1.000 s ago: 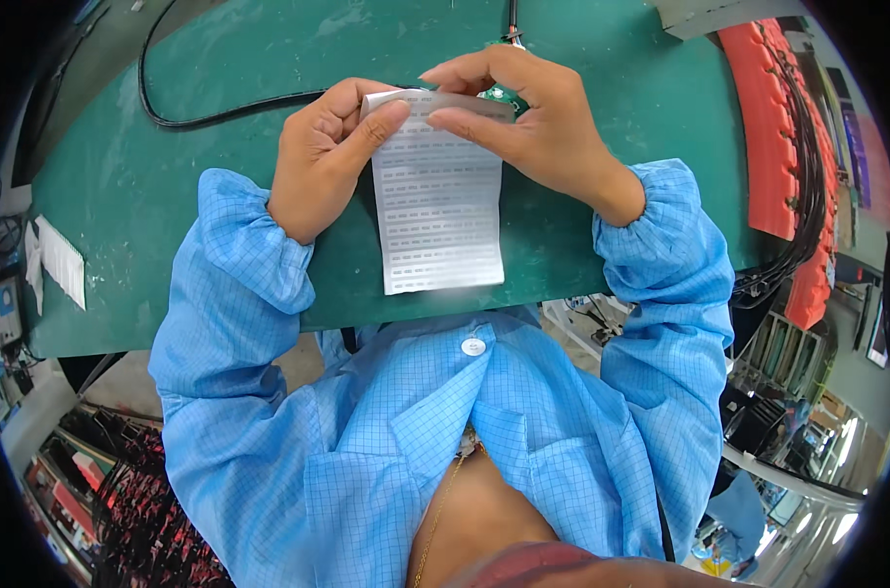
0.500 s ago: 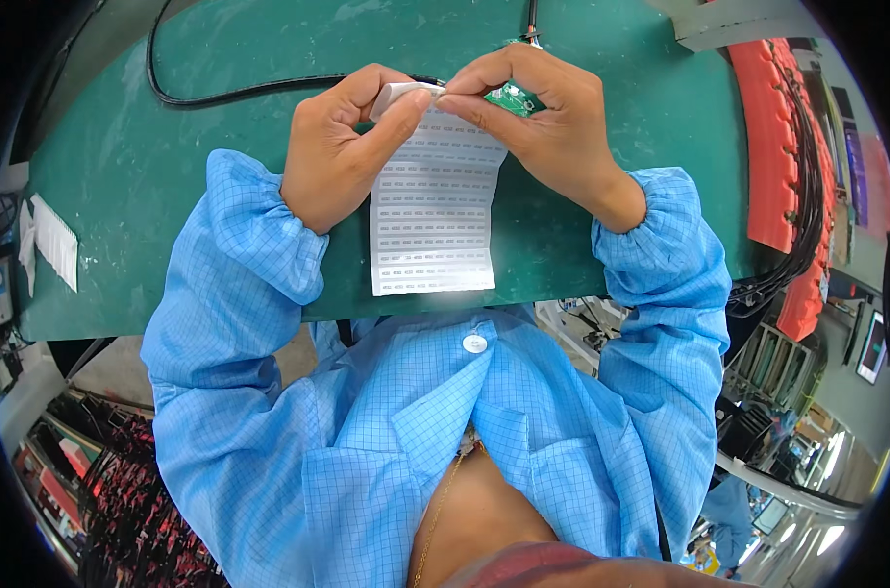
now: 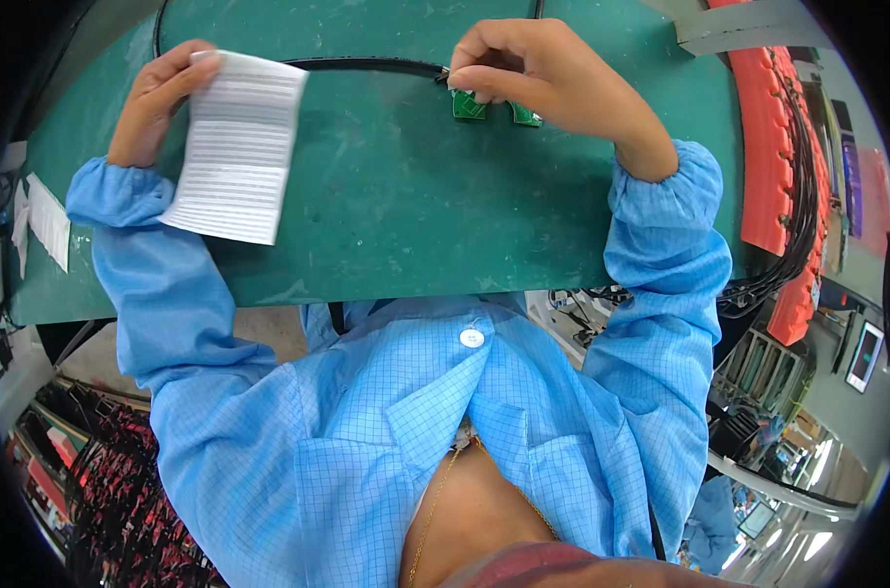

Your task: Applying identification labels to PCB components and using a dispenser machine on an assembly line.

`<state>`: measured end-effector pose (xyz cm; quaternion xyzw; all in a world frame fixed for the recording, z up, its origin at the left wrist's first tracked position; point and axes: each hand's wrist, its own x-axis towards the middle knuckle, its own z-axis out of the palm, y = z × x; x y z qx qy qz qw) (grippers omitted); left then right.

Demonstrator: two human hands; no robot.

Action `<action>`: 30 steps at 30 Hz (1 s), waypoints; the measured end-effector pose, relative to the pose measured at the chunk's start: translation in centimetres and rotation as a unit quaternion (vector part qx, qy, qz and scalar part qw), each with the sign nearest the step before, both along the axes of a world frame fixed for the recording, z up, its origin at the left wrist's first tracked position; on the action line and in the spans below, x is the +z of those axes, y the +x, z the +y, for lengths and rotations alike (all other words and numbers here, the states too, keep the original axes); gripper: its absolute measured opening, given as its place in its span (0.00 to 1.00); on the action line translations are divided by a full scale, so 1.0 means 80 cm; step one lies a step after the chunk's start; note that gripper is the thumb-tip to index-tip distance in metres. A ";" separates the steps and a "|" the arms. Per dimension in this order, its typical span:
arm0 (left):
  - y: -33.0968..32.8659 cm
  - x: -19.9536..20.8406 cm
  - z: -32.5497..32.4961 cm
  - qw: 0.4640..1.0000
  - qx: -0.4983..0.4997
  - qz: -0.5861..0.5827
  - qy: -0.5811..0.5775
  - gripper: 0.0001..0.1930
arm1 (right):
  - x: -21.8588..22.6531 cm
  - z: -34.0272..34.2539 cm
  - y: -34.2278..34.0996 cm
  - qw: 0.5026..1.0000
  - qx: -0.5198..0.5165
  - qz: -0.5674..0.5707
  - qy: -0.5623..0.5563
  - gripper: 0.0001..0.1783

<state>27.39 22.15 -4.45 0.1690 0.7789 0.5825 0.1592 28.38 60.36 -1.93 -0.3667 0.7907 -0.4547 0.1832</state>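
Because your left hand (image 3: 161, 98) pinches the label sheet (image 3: 239, 147) off left by its far corner, your right hand (image 3: 563, 83) has room over the green circuit board (image 3: 469, 107), fingertips together, contents unclear.

Green board (image 3: 469, 108) partly hidden by right hand (image 3: 555, 76)

Scuffed green flat-topped worktable (image 3: 396, 225), set across the centre. Pale grey-beige floor (image 3: 257, 331), glimpsed below its near edge. Dark upright-slatted rack (image 3: 765, 372), placed at lower right. Small white-framed rectangular screen (image 3: 865, 355), seen above it. Bright white elongated lights (image 3: 816, 547), blurred, shown toward the lower-right rim.
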 end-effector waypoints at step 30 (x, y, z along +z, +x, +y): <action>-0.005 -0.006 0.042 0.979 0.159 0.123 -0.023 0.16 | -0.013 0.011 0.022 0.985 -0.034 0.151 0.081 0.11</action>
